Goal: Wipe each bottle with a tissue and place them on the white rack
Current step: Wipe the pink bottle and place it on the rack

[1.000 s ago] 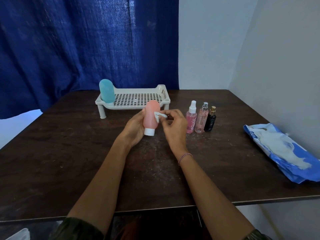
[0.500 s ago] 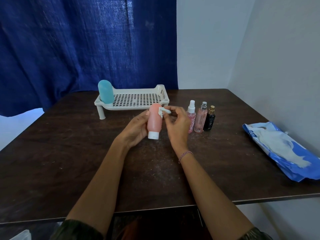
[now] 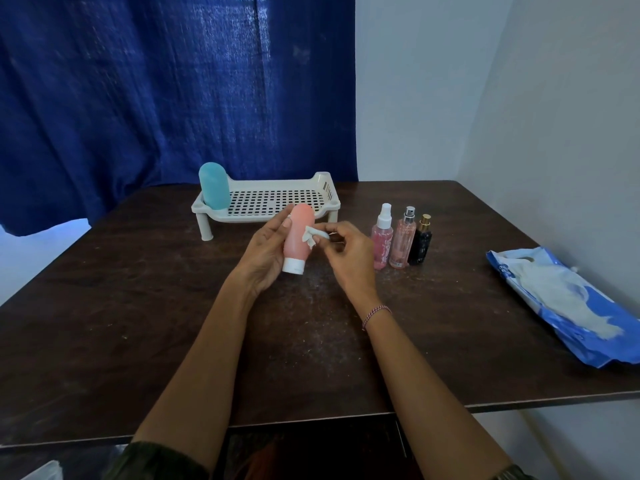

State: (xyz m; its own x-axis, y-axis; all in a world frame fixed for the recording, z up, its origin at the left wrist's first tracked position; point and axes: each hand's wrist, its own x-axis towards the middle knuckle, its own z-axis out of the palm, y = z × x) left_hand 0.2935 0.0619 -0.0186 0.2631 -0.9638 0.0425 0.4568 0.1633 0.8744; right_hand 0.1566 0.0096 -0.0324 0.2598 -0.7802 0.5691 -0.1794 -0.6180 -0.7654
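Note:
My left hand point(image 3: 265, 251) grips a pink squeeze bottle point(image 3: 298, 237) with a white cap, held cap-down above the table. My right hand point(image 3: 349, 254) pinches a small crumpled white tissue point(image 3: 313, 236) against the bottle's right side. Behind them stands the white rack point(image 3: 277, 200) with a perforated floor; a blue bottle point(image 3: 214, 185) stands in its left end. Three small spray bottles stand in a row right of my hands: a pink one with a white top point(image 3: 382, 237), a peach one point(image 3: 402, 239) and a black one with a gold top point(image 3: 420, 240).
A blue and white tissue pack point(image 3: 568, 303) lies near the table's right edge by the wall. The dark wooden table point(image 3: 138, 323) meets a blue curtain at the back. A wall corner closes in the right side.
The pink bottle and both hands shifted slightly between frames; the tissue slid from near the bottle's upper end to its middle right side.

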